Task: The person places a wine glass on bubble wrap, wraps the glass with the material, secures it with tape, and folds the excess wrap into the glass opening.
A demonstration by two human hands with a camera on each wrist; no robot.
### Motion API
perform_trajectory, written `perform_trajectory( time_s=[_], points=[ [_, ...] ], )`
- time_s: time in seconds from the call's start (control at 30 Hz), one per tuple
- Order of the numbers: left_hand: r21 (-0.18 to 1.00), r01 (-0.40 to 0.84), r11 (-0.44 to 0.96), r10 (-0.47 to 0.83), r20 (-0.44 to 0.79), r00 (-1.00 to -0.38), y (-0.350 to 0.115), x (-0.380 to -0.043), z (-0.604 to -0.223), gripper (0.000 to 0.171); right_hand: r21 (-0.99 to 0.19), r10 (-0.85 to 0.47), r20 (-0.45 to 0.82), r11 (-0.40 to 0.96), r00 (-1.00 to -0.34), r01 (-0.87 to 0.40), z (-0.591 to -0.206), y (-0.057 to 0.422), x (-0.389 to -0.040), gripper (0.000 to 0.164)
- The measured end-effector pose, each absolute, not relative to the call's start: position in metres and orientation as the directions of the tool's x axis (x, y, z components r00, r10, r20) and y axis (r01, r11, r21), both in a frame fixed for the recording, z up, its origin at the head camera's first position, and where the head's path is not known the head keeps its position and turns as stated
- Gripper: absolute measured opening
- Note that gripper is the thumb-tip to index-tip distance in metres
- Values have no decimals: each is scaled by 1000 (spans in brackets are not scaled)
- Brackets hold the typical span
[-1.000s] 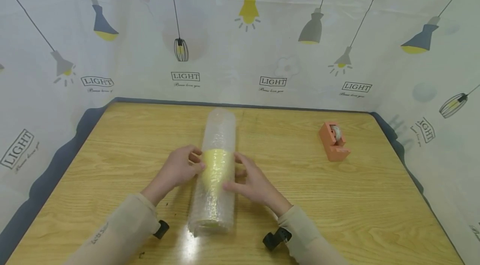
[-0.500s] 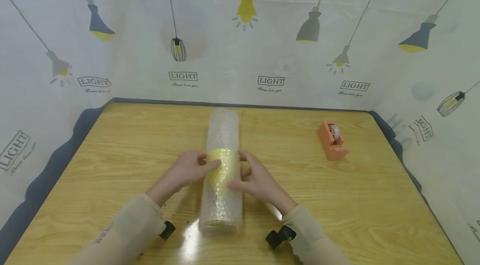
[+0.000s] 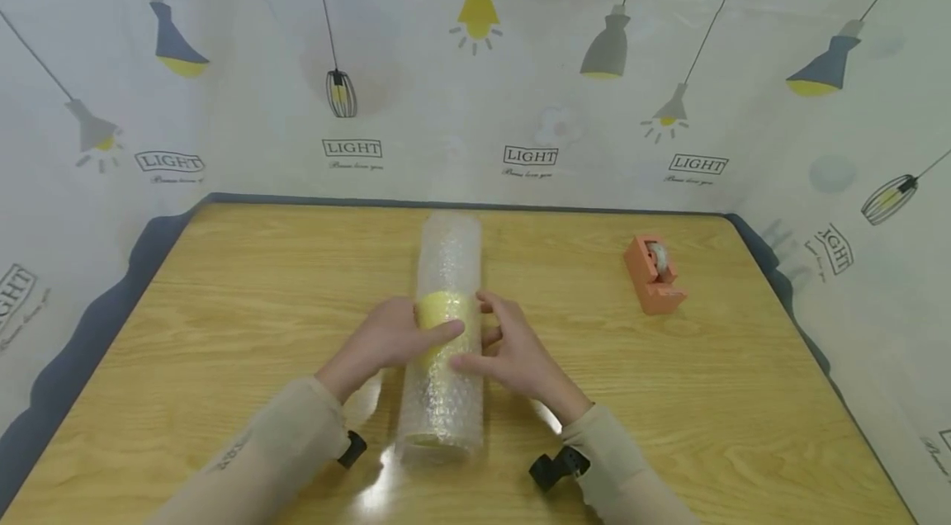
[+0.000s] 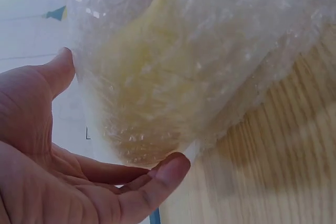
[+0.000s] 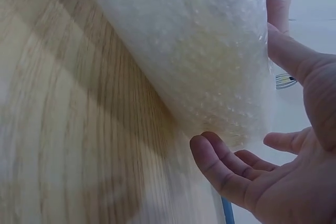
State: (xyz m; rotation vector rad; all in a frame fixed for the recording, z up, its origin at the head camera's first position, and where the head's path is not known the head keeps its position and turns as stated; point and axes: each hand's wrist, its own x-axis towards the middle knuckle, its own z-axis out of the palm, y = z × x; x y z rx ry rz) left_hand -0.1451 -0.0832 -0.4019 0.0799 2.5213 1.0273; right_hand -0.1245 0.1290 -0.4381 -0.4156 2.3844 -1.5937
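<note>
Wood-grain tabletop [image 3: 223, 327] fills the space before me, walled on three sides by a pale curtain [image 3: 446, 96] printed with hanging lamps and the word LIGHT.

Nearest to me are my two beige sleeves [image 3: 282, 442], each with a small black camera mount at the wrist. Just beyond them, my left hand [image 3: 386, 339] and my right hand [image 3: 513, 352] flank a bubble-wrap roll [image 3: 446, 327] that lies on the table, pointing straight away from me. Something yellow [image 3: 440, 312] shows through the wrap about midway along it. My left hand cups the roll from its left side, thumb [image 4: 58, 72] up against the wrap and fingers [image 4: 157, 177] curving under it. My right hand meets it from the right, thumb [image 5: 286, 51] pressed to the top, the fingers [image 5: 210, 161] loosely bent at the underside; whether they touch the wrap I cannot tell.

Farther off, well apart to the right, stands an orange tape dispenser [image 3: 652, 273]. Behind it the table's far edge meets a dark strip at the foot of the curtain.
</note>
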Motion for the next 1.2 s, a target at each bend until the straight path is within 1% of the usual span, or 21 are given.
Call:
perform_trajectory(
  time_s=[0.17,0.33,0.43,0.8,0.93,1.2],
  points=[
    [648,-107,754,183,-364,-913,-78,-146,-401,57,-921,-363,-51,378,-930,-97,-436,133,-126,94],
    [663,-115,740,186,-366,-912,-77,-146,-401,56,-927,-377,-36,360,-925,-110,-440,139,-129,87],
    [680,-125,722,187,-366,-912,-77,-145,-402,57,-932,-381,-46,349,-924,-97,-443,141,-130,86],
    [732,-134,668,201,-351,-915,-85,-148,-410,71,-955,-436,-115,296,-892,-21,-447,143,-136,92],
    [738,-125,663,212,-345,-914,-86,-149,-411,71,-956,-442,-125,294,-888,-11,-448,143,-137,94],
    [755,-141,640,233,-366,-901,-89,-151,-413,66,-949,-433,-126,314,-892,-18,-446,145,-135,94]
  ],
)
